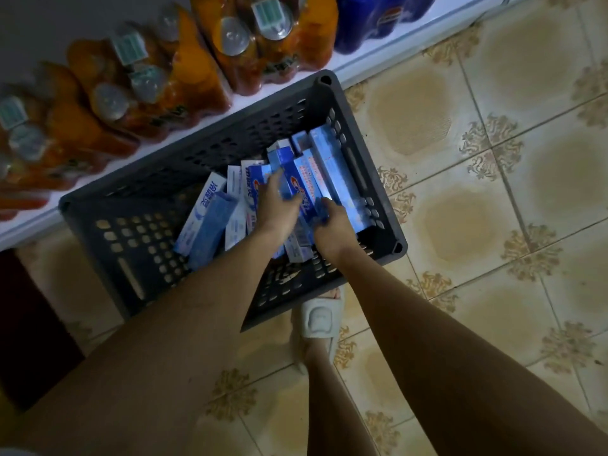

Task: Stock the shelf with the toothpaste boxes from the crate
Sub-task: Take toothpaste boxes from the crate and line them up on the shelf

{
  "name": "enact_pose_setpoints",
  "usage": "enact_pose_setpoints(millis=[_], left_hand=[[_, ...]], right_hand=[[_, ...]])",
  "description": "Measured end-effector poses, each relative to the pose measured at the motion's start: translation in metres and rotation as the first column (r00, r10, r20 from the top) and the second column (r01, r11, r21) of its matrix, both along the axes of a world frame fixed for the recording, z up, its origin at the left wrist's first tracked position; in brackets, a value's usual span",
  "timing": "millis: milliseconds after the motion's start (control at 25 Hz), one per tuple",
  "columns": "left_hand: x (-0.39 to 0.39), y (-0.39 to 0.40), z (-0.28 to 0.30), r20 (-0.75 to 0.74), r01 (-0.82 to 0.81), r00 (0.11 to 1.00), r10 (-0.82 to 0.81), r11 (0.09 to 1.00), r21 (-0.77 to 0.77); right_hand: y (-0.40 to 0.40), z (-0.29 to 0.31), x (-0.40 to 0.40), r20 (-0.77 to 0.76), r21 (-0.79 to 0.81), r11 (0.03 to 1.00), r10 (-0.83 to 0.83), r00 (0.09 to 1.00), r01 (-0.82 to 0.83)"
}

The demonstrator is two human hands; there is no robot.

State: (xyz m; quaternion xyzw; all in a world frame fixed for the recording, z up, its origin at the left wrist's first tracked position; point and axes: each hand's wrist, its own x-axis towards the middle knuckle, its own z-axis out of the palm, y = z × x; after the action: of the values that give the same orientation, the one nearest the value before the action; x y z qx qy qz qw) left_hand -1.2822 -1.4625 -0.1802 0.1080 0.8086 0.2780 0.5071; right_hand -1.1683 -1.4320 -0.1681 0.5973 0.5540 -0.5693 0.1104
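Toothpaste boxes, long blue-and-white cardboard cartons, lie jumbled in the dark grey perforated plastic crate, which sits on the patterned beige floor tiles against the front edge of the low white shelf. Most of the boxes are heaped toward the crate's right wall, with a few pale ones leaning nearer its middle. Both arms reach down into the heap, so the step in hand looks like the pick, with nothing yet carried to the shelf. The left hand lies over the blue boxes with its fingers spread and fairly straight, touching them rather than gripping. The right hand has its fingers curled at the near end of a blue box, apparently holding it, though blur hides how firm that hold is. Shrink-wrapped packs of orange drink bottles and a blue-wrapped pack fill the visible stretch of shelf, so the next move probably calls for gathering several boxes squarely between the two hands, lifting them clear of the crate's rim, and finding a free stretch of shelf outside this view. A foot in a pale slipper stands just beside the crate's near corner.
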Motion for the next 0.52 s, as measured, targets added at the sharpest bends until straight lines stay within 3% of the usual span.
enact_pose_setpoints(millis=[120, 200, 280, 400, 520], left_hand=[[-0.004, 0.024, -0.015, -0.195, 0.249, 0.948, -0.252, 0.968, -0.039], [-0.005, 0.032, -0.021, -0.208, 0.305, 0.924, -0.322, 0.946, -0.107], [-0.006, 0.034, -0.022, -0.177, 0.234, 0.952, -0.252, 0.965, -0.114], [-0.012, 0.024, -0.013, -0.124, 0.095, 0.988, -0.094, 0.995, 0.002], [-0.017, 0.011, -0.002, -0.070, 0.052, 0.996, -0.046, 0.994, 0.095]], right_hand=[[0.007, -0.014, -0.001, 0.042, 0.054, 0.984, 0.167, 0.985, -0.169], [0.007, -0.018, 0.000, 0.059, 0.051, 0.967, 0.248, 0.967, -0.251], [0.006, -0.018, 0.004, 0.073, 0.037, 0.965, 0.258, 0.963, -0.261], [0.004, -0.013, 0.010, 0.018, 0.023, 0.989, 0.147, 0.989, -0.147], [0.004, -0.003, 0.008, -0.024, 0.011, 0.999, 0.050, 0.998, -0.049]])
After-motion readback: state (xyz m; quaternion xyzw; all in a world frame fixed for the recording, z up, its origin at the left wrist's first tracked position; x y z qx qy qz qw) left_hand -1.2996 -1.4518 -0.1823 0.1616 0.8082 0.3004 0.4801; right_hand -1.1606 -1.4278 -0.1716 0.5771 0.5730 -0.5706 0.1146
